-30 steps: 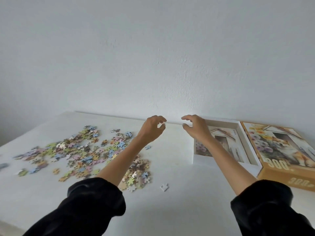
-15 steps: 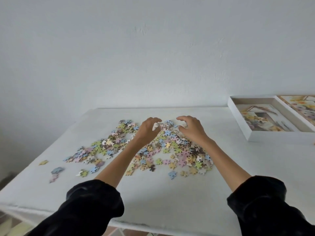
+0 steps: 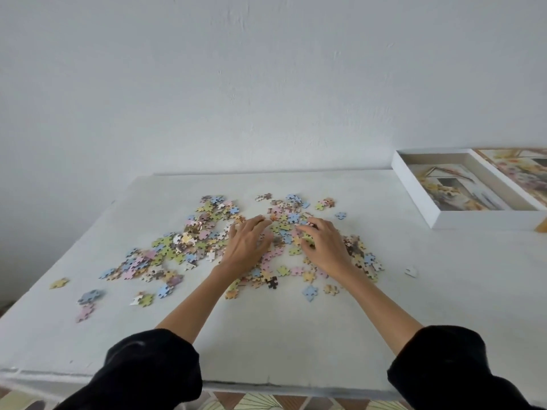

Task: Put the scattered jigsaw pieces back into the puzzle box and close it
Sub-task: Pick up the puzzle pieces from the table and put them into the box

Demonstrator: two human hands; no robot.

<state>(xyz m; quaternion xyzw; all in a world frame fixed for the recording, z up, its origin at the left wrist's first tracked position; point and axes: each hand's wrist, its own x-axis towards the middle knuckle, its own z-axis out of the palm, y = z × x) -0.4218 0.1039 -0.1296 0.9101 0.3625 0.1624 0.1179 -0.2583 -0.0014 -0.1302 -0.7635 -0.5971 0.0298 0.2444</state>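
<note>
White counter (image 3: 296, 335) seen from above, wall behind it. Jigsaw pieces (image 3: 189, 241) are spread wide over its middle and left, none yet boxed as far as is shown. Step judged: gathering. It is best done by raking the spread inward into one tight heap, then scooping from both sides with cupped palms so that little is dropped on the way right; outliers are better swept in first. Puzzle box (image 3: 479, 221) is set open at the far right of the counter, well apart from the heap; only a printed picture sheet is seen inside, no loose pieces. Lid (image 3: 521, 170) lies picture-up just beside it, cut off by the frame edge. Left hand (image 3: 248, 244) is laid palm-down on the pieces, fingers released and spread. Right hand (image 3: 325, 244) is arched over the pieces with fingers bent; whether anything is pinched cannot be told. White stray piece (image 3: 411, 272) lies alone to the right.
</note>
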